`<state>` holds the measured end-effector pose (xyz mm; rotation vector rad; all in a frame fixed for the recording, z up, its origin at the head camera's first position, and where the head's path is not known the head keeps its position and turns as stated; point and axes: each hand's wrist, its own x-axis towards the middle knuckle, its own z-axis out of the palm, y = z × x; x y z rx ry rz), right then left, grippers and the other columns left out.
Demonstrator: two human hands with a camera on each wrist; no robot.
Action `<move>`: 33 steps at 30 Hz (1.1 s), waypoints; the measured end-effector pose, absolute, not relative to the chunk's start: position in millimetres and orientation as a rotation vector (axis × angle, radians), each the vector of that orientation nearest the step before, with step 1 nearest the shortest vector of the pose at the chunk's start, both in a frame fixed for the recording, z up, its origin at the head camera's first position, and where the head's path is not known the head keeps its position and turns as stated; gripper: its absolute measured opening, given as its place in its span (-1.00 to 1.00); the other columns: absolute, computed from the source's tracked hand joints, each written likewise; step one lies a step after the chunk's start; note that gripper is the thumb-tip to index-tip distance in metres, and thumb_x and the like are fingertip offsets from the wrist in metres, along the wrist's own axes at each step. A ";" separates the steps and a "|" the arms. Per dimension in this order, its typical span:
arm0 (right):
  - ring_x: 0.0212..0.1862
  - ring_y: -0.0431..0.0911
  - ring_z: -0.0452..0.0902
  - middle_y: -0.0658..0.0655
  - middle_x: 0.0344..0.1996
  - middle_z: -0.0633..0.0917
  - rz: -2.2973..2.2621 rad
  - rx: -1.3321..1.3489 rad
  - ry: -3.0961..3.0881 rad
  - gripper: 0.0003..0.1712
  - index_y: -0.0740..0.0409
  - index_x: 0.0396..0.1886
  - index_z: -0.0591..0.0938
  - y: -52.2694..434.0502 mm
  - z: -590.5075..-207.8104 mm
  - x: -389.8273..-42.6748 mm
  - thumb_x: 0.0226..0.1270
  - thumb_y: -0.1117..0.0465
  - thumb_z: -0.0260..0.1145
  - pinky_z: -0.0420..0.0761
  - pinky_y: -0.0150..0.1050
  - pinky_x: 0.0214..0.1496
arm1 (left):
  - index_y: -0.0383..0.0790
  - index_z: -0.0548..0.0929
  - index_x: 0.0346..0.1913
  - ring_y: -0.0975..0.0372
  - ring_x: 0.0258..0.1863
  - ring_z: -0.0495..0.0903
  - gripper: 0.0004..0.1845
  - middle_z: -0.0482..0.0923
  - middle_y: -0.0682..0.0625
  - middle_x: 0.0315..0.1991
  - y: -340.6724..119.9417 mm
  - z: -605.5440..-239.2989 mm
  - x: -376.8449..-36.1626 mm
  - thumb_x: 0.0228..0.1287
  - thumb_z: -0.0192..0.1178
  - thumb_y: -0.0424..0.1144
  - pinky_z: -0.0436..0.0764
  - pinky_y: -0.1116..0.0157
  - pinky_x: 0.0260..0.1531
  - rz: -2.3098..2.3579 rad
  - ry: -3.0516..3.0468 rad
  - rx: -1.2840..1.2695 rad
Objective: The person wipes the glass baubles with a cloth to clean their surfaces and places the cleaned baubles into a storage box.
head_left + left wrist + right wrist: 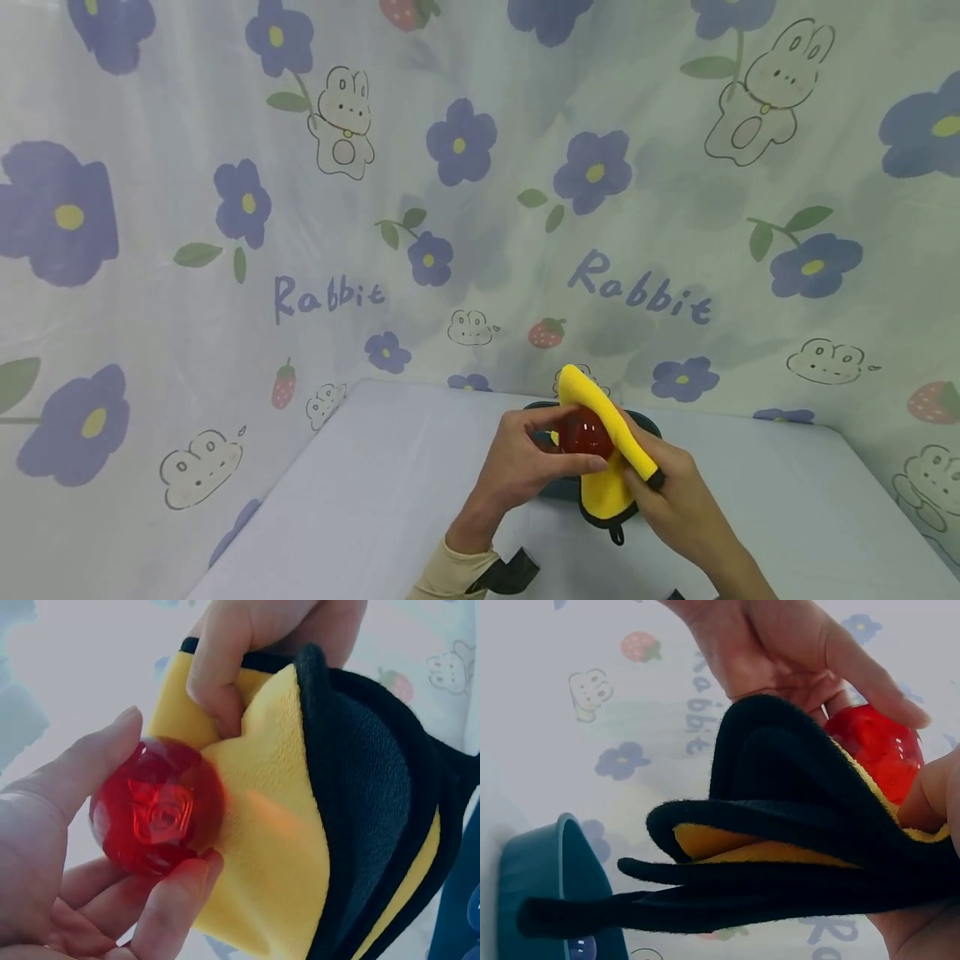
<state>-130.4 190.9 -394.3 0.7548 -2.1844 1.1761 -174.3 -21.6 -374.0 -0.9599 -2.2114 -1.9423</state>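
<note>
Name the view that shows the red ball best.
Left wrist: the red ball fills the frame, its swirl pattern clear, held by the left hand. The head view shows it small; in the right wrist view the cloth half hides it.

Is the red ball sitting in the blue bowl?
No, the left hand holds the red ball up in its fingers against the yellow cloth, not in the bowl.

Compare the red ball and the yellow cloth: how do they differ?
The red ball is round, glossy and translucent; the yellow cloth is soft, matte, folded, with a black backing. The left hand pinches the ball; the right hand grips the cloth. Both are held above the table, touching.
</note>
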 end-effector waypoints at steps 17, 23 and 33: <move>-0.28 -0.31 0.62 0.30 -0.04 0.78 1.283 0.755 -2.209 -0.33 0.46 0.43 0.43 183.6 -396.5 -128.6 0.29 0.60 0.26 0.77 -0.39 -0.18 | 0.08 0.79 0.08 0.21 -0.05 0.73 -0.61 0.82 0.01 -0.06 -19.7 -375.9 -177.0 0.18 0.54 -0.03 0.64 0.16 0.14 -2.066 -2.088 -0.729; -0.31 -0.31 0.60 0.29 -0.08 0.79 1.252 0.750 -2.192 -0.33 0.49 0.39 0.46 182.9 -396.8 -127.2 0.24 0.62 0.29 0.76 -0.41 -0.21 | 0.06 0.77 0.10 0.24 -0.07 0.72 -0.59 0.81 0.04 -0.04 -17.1 -376.6 -176.9 0.19 0.53 0.00 0.70 0.30 -0.01 -2.018 -2.096 -0.679; -0.25 -0.30 0.67 0.25 -0.05 0.81 1.129 0.727 -2.190 -0.28 0.47 0.34 0.52 181.0 -391.5 -123.8 0.10 0.67 0.35 0.71 -0.50 -0.11 | 0.05 0.70 0.23 0.25 -0.01 0.73 -0.42 0.77 0.03 0.06 -19.7 -378.3 -181.5 0.14 0.54 0.09 0.78 0.35 -0.06 -1.968 -2.129 -0.658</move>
